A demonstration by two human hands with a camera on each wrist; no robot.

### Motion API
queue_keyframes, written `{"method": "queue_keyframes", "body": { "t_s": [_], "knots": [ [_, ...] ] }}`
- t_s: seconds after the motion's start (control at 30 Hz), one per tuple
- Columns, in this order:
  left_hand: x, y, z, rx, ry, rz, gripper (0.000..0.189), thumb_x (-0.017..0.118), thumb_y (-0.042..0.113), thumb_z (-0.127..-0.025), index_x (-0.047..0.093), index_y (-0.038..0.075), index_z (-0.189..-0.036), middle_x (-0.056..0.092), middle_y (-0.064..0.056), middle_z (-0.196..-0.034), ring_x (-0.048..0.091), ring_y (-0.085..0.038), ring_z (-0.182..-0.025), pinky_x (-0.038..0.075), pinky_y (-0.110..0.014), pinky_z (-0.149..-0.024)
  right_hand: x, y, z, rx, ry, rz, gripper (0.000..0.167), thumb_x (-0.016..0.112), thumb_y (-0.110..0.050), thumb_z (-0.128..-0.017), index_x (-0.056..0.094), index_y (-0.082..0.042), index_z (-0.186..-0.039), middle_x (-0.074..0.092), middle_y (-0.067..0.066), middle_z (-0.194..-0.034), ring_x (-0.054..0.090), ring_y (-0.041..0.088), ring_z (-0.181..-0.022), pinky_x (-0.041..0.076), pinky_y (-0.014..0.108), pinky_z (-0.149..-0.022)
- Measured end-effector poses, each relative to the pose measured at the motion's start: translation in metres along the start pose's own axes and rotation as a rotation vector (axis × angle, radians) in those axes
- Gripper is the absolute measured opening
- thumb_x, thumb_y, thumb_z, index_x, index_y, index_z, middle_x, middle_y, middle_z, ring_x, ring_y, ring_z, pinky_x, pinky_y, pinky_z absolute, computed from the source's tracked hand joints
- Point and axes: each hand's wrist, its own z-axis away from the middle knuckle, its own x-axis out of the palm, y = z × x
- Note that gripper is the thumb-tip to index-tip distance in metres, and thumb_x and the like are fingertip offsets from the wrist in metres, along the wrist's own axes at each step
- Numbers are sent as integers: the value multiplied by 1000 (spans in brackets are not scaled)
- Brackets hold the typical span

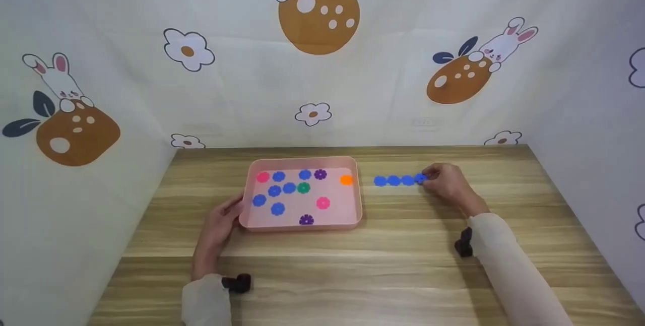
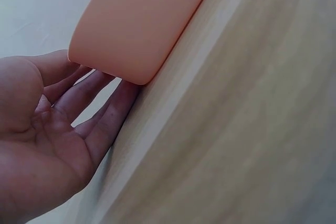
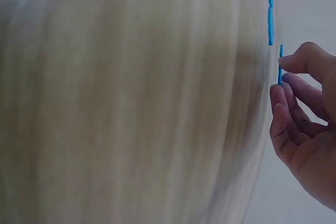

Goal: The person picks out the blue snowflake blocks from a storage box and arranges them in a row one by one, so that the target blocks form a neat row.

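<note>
On the table stands a pink tray point(image 1: 302, 228) with flower-shaped plastic discs in blue, pink, purple, green and orange. My left hand point(image 1: 220, 225) is at its left wall, the fairly straight fingers touching the outside; in the left wrist view their tips pass out of sight behind the tray point(image 2: 136, 24). To the right of the tray lies a short row of blue flower discs point(image 1: 394, 181). My right hand point(image 1: 447, 184) pinches another blue flower disc point(image 3: 281, 64) between thumb and fingers, overlapping the row's right end in the head view and held slightly above the table.
The wooden table point(image 1: 352, 275) ends at the back against a cloth point(image 1: 242, 99) printed with rabbits and flowers. Cloth walls also rise on the left and right. A dark wrist camera point(image 1: 238, 283) is worn on the left sleeve, another dark camera point(image 1: 464, 243) on the right.
</note>
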Motion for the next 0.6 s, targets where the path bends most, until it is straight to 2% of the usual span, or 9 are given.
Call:
{"method": "queue_keyframes", "body": {
  "t_s": [0.1, 0.33, 0.6],
  "knots": [
    [0, 1, -1, -2, -5, 4, 46, 48, 24, -107, 44, 16, -152, 42, -9, -159, 45, -26, -144, 40, -44, -118, -2, 2, 0, 21, -28, 4, 33, 68, -7, -88, 68, 6, -118, 71, 22, -111, 64, 25, -96, 53, 26, -78],
    [0, 1, -1, -22, 6, -22, 46, 48, 25, -107, 44, 19, -152, 42, -8, -159, 45, -25, -144, 40, -45, -118, -1, 3, 0, 12, -53, 9, 32, 67, -6, -89, 67, 6, -119, 70, 22, -113, 63, 26, -98, 54, 32, -83],
    [-1, 0, 1, 10, -2, -30, 47, 49, 26, -107, 44, 17, -152, 43, -9, -158, 46, -25, -143, 41, -43, -117, -5, -1, 3, 15, -51, -19, 35, 69, -10, -91, 66, 5, -122, 69, 23, -119, 64, 29, -104, 55, 33, -85]
  ]
}}
